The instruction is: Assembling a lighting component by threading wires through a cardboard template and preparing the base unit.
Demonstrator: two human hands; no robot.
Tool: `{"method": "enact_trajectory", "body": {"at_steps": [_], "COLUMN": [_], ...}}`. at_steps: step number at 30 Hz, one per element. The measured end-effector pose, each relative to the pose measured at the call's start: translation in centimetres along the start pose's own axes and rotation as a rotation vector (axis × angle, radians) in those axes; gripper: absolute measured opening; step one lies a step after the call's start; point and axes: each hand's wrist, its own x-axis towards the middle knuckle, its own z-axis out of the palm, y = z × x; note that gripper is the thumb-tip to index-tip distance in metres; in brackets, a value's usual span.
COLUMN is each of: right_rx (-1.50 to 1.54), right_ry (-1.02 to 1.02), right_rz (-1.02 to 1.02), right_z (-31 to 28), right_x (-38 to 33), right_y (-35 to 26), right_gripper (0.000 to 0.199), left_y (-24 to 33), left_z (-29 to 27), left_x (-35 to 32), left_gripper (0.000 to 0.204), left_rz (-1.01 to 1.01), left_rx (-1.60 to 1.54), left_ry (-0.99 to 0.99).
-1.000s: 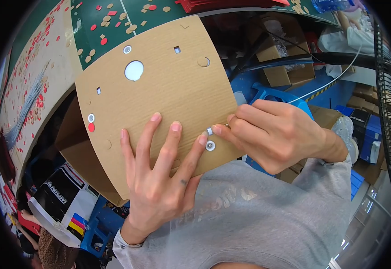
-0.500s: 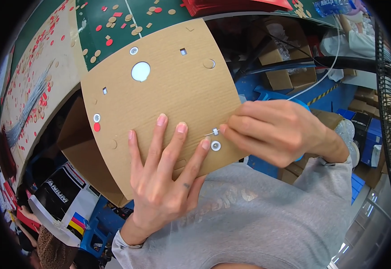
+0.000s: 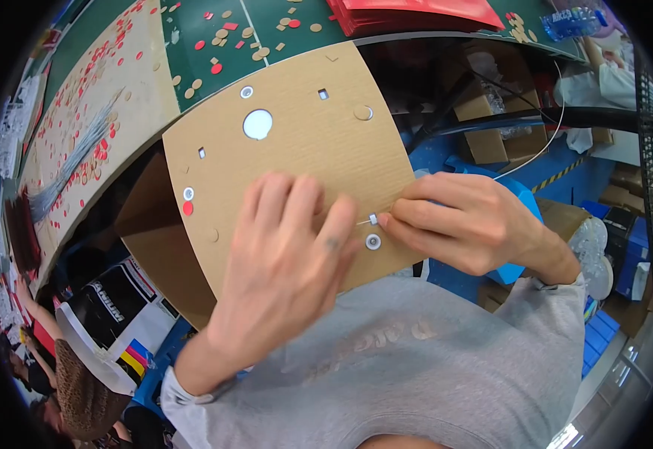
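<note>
A brown cardboard panel (image 3: 304,142) with round and square cut-outs lies tilted in front of me. Over its lower middle is my left hand (image 3: 285,232), fingers bent and smeared by motion. Its index finger is near a short thin pale wire (image 3: 363,222) that lies at a small square slot (image 3: 373,219). My right hand (image 3: 465,224) is pinched closed at the panel's right edge, fingertips beside that slot. Whatever sits between those fingertips is hidden. Just below the slot is a white round grommet (image 3: 373,242).
Beyond the panel, a green tabletop (image 3: 225,75) carries scattered red and tan paper discs. A bundle of silvery wires (image 3: 72,165) lies on the pale board at left. Red sheets (image 3: 416,16) are stacked at the back. Cardboard boxes (image 3: 483,127) and a blue stool (image 3: 525,202) stand at right.
My left hand has lifted from lying spread on the panel, and its fingers have bent. The right hand stays pinched by the slot. The whole view has shifted slightly.
</note>
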Motion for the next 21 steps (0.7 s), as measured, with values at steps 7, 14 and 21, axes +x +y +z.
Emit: {"method": "enact_trajectory", "body": {"at_steps": [7,14,21], "right_rx": [0.076,0.025,0.042], "right_ry": [0.044,0.011,-0.001], "right_rz": [0.45,0.414,0.407], "right_z": [0.9,1.1,1.1], "right_x": [0.9,-0.8,3.5], "right_y": [-2.9,-1.4,-1.6], "right_gripper": [0.071,0.078,0.057], "left_y": [-1.1,-3.1,-4.6], "left_z": [0.9,-0.8,0.8], "left_x": [2.0,-1.0,-3.6], "left_gripper": [0.022,0.022,0.02], "left_rz": [0.151,0.097,0.024], "left_rx": [-0.09,-0.256,-0.368], "left_ry": [0.037,0.141,0.369]}}
